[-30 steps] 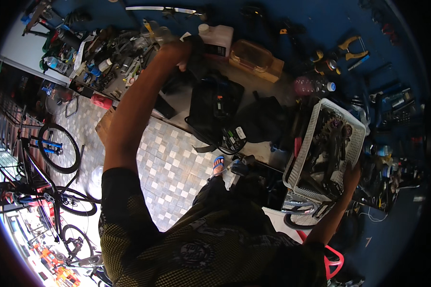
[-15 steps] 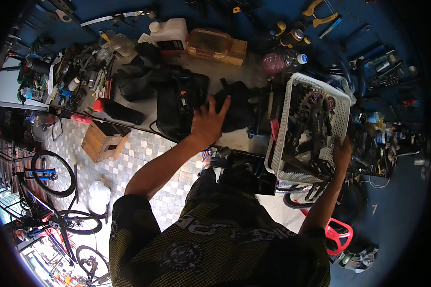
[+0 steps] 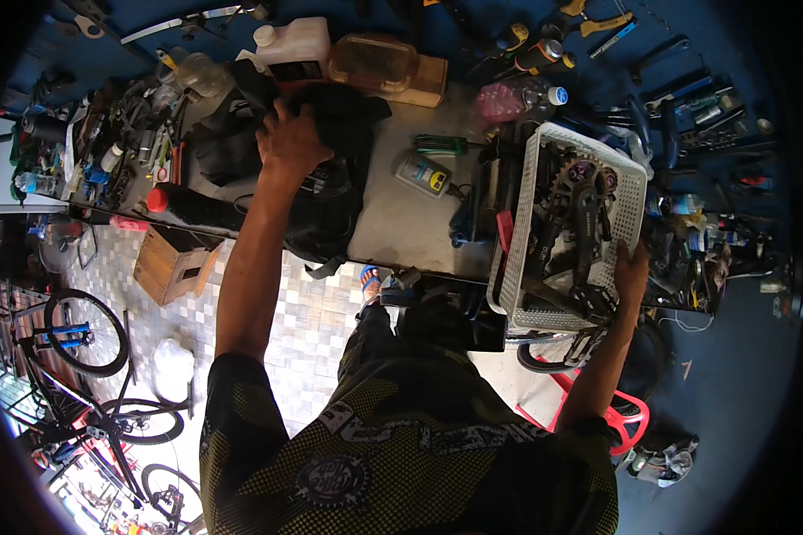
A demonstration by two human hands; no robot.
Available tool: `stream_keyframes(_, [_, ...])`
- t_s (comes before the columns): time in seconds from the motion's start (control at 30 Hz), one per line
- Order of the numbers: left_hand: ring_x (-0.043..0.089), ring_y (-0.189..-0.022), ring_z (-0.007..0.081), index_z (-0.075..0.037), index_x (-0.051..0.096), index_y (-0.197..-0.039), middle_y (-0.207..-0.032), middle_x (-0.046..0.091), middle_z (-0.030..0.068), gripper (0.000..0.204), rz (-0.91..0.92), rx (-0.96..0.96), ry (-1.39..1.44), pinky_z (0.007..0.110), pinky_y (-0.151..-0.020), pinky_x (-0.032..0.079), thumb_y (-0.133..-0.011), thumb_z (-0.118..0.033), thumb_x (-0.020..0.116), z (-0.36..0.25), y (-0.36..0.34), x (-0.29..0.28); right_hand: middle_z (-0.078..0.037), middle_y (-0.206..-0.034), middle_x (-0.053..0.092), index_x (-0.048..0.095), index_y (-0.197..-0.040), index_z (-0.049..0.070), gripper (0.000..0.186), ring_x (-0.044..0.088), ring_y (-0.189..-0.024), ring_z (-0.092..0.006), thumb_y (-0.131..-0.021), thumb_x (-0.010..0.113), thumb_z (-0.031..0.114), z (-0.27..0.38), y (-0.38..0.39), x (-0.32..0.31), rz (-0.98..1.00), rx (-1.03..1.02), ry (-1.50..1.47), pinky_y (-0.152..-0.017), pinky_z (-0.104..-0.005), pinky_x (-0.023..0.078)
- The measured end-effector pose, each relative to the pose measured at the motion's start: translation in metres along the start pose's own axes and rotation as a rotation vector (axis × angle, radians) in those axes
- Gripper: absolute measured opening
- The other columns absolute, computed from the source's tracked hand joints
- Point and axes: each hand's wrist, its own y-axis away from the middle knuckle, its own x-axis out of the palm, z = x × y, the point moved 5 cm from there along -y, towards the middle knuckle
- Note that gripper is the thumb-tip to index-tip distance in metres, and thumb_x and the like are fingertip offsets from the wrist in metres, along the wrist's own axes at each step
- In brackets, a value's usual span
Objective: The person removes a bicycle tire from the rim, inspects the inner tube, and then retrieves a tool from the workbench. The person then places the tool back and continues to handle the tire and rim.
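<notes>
My left hand (image 3: 292, 150) reaches over the bench with fingers spread, resting on a black fabric bag (image 3: 326, 214). A dark cloth piece (image 3: 343, 116) lies loosely by its fingers, slightly blurred. On the right, my right hand (image 3: 632, 276) grips the side of a white perforated plastic basket (image 3: 632, 198). That basket stands tilted at the bench's right part and holds a black crank arm (image 3: 585, 214), a chainring (image 3: 562, 183) and other dark bike parts. Between bag and basket lie a small grey bottle (image 3: 422, 174) and a green-handled tool (image 3: 440, 144).
Along the back stand a white jug (image 3: 293, 49), an amber-lidded container (image 3: 373, 64) and a bottle of pink liquid (image 3: 515, 100). A red-capped black bottle (image 3: 196, 209) lies near the front edge. Bicycles (image 3: 85, 334) and a wooden box (image 3: 174, 263) stand on the tiled floor.
My left hand has swung left and farther back, and the black cloth has shifted left with it, uncovering the grey bottle and green-handled tool. My right hand stays at the basket.
</notes>
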Motion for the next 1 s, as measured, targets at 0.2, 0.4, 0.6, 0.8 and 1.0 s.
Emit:
stream_keyframes(0.2, [0.053,-0.141,0.0485,-0.010,0.063,-0.143,-0.154,0.053,0.0287,0.059,-0.447,0.317,0.086,0.058,-0.114,0.047,-0.087,-0.021,0.081,-0.075,0.063,-0.004,-0.027,-0.125,0.074,0.061,-0.142,-0.002,0.047,0.073,-0.116,-0.0393,-0.107,0.064,0.028,-0.028,-0.003,0.002,-0.022,0.047,0.044,-0.099,-0.0466,0.054])
stream_keyframes(0.4, [0.067,-0.115,0.0462,0.000,0.067,-0.132,-0.125,0.069,0.0257,0.045,0.523,0.681,0.953,0.053,-0.100,0.054,-0.101,-0.033,0.072,-0.209,0.132,0.108,-0.020,-0.132,0.071,0.058,-0.146,-0.002,0.046,0.070,-0.116,-0.0284,-0.108,0.065,0.023,-0.009,-0.007,-0.006,0.042,0.010,-0.106,-0.099,-0.0405,0.054])
stream_keyframes(0.6, [0.068,-0.112,0.0313,0.000,0.059,-0.135,-0.117,0.071,0.0185,0.044,0.851,0.540,1.638,0.047,-0.099,0.053,-0.103,-0.027,0.073,-0.271,0.141,0.118,-0.016,-0.136,0.070,0.053,-0.152,-0.003,0.048,0.067,-0.119,-0.0238,-0.110,0.064,0.018,-0.020,-0.008,-0.010,0.094,0.015,-0.100,-0.103,-0.0379,0.053])
stream_keyframes(0.8, [0.063,-0.123,0.0311,0.003,0.056,-0.141,-0.128,0.065,0.0211,0.063,0.753,0.553,1.657,0.044,-0.107,0.048,-0.093,-0.026,0.085,-0.292,0.147,0.126,-0.015,-0.139,0.068,0.053,-0.152,-0.001,0.047,0.065,-0.123,-0.0223,-0.110,0.063,0.016,-0.031,-0.018,-0.013,0.109,-0.008,-0.131,-0.107,-0.0368,0.050])
stream_keyframes(1.0, [0.059,-0.124,0.0395,0.001,0.054,-0.138,-0.127,0.057,0.0263,0.057,0.508,0.599,1.460,0.049,-0.106,0.047,-0.095,-0.027,0.079,-0.300,0.141,0.122,-0.014,-0.131,0.070,0.055,-0.148,-0.003,0.043,0.066,-0.115,-0.0207,-0.109,0.064,0.012,-0.024,-0.021,-0.014,0.099,-0.012,-0.133,-0.101,-0.0355,0.053])
